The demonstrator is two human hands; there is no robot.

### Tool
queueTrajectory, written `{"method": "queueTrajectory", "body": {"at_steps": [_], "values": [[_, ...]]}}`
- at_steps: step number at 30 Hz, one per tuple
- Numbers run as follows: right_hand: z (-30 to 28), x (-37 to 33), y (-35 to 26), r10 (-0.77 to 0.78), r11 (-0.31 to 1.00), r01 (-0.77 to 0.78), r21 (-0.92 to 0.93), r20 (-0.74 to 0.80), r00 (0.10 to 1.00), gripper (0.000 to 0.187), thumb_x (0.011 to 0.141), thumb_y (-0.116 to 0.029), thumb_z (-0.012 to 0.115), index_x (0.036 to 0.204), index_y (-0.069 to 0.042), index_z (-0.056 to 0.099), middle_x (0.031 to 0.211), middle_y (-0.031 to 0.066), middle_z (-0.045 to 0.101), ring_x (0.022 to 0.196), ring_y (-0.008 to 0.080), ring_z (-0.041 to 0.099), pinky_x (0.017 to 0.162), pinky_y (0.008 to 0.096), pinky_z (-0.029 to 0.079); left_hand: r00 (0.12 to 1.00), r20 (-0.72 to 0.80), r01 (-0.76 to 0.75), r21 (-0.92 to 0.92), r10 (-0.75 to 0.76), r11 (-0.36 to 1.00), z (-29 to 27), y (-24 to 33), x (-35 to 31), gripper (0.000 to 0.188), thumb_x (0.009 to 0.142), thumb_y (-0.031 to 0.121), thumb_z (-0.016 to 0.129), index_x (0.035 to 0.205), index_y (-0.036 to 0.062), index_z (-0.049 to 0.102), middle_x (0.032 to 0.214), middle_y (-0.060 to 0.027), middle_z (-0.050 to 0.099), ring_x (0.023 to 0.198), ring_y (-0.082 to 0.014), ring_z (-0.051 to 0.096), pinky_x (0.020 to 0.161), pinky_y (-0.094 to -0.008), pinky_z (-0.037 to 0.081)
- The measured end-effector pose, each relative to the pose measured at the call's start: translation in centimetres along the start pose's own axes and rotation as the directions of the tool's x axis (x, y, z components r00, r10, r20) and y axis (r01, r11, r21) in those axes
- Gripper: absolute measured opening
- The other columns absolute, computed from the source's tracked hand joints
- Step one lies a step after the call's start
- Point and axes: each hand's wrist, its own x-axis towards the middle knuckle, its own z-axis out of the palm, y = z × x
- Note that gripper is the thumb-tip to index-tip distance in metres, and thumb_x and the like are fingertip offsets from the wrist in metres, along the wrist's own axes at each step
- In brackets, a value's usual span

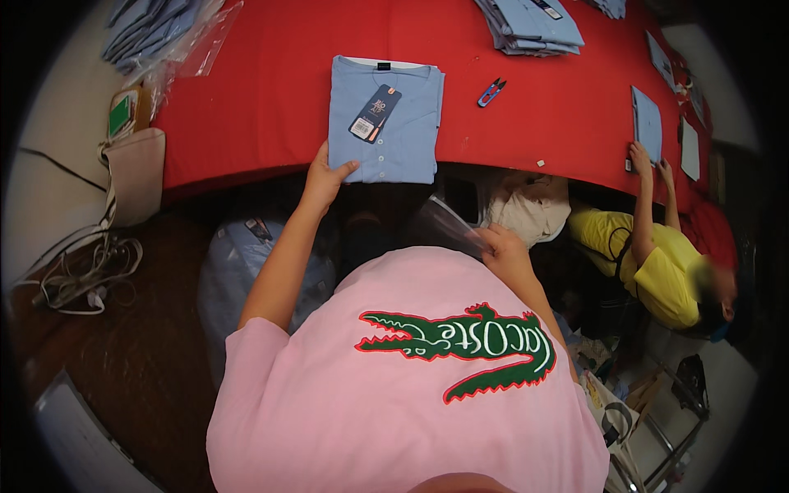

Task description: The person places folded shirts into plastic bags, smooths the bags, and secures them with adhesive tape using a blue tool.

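Observation:
A folded light blue shirt (411, 107) lies at the near edge of the red-covered table, its buttons and neckline facing up. On its front rests a dark hang tag (376, 113) with a white label. My left hand (327, 179) grips the shirt's lower left corner, thumb on top and fingers hidden beneath. Lower and to the right, off the table's edge, my right hand (504, 249) is closed on a clear plastic bag (450, 215), which hangs toward the dark space under the table.
Blue thread snips (491, 93) lie right of the shirt. Stacked folded shirts (534, 29) stand at the back; more garments with clear plastic (152, 33) sit back left. At right, a person in yellow (670, 283) handles another folded shirt (647, 123). Tangled cables (86, 267) lie at left.

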Motion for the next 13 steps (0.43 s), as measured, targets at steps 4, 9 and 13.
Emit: {"method": "queueTrajectory", "body": {"at_steps": [4,9,13], "values": [[2.1,2.0,0.3,-0.129,0.989,0.137,-0.052,0.141,0.982,0.046,0.083,0.002,0.067,0.122,-0.02,0.078,0.103,0.0107,0.067,0.089,0.0374,0.064,0.083,0.0446,0.053,0.889,-0.085,-0.29,0.656,0.449,0.697,0.3,1.7,-4.2,0.097,0.077,0.018,0.096,0.16,0.0069,0.048,0.156,-0.0185,0.054,0.137,-0.0306,0.058,0.111,-0.0431,0.048],[2.9,5.9,-3.2,-0.29,0.957,0.282,0.069,0.184,0.939,0.048,0.082,0.0,0.07,0.124,-0.023,0.077,0.103,0.0071,0.067,0.089,0.034,0.063,0.085,0.044,0.053,0.724,0.602,-0.678,0.535,0.336,0.503,5.6,5.5,-11.3,0.106,0.074,0.032,0.096,0.164,0.0095,0.045,0.152,-0.0127,0.06,0.145,-0.0339,0.053,0.128,-0.0543,0.032],[2.4,8.0,-4.3,-0.279,0.953,0.233,0.192,0.264,0.923,0.053,0.082,-0.008,0.078,0.133,-0.02,0.073,0.109,0.0079,0.069,0.1,0.0316,0.067,0.097,0.0463,0.05,0.825,0.492,-0.348,0.829,-0.277,0.438,6.2,1.8,-10.6,0.088,0.088,0.021,0.081,0.167,0.0196,0.044,0.139,-0.0068,0.072,0.134,-0.0223,0.065,0.132,-0.0584,0.025]]}}
